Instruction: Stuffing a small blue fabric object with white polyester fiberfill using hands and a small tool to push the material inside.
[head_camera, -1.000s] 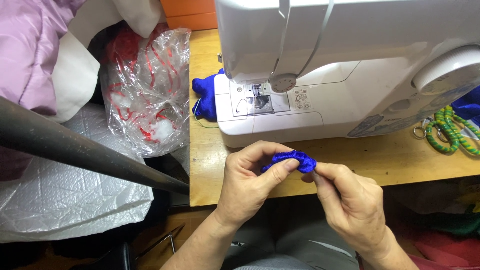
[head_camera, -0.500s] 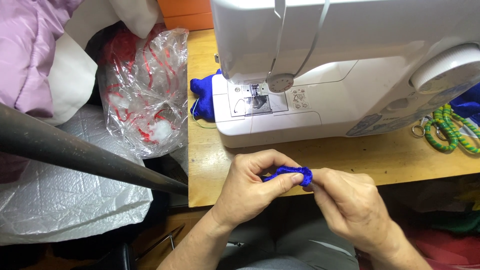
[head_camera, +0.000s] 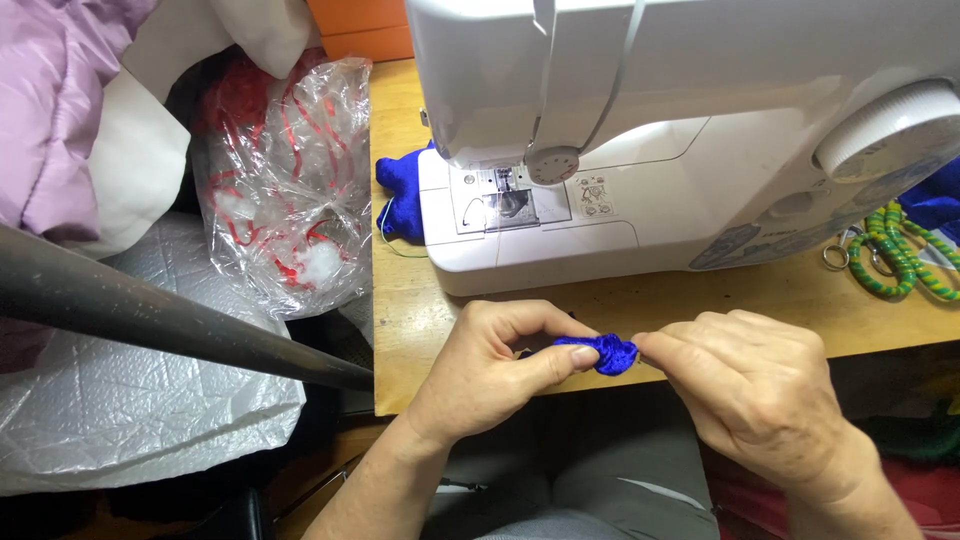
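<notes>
A small bunched piece of bright blue fabric (head_camera: 606, 352) is pinched between both hands at the front edge of the wooden table (head_camera: 640, 300). My left hand (head_camera: 495, 360) grips its left end with thumb and fingers. My right hand (head_camera: 745, 385) pinches its right end. Just behind the hands stands a white sewing machine (head_camera: 640, 130) with its needle plate (head_camera: 503, 195) facing me. More blue fabric (head_camera: 400, 195) lies bunched at the machine's left side.
A clear plastic bag (head_camera: 290, 190) with red and white pieces sits left of the table. A dark metal bar (head_camera: 170, 320) slants across the left. White quilted sheeting (head_camera: 120, 420) lies below it. Green and yellow cords (head_camera: 895, 255) lie at the right.
Both hands have shifted slightly lower and toward me with the blue fabric. The fabric looks more tightly bunched between the fingers.
</notes>
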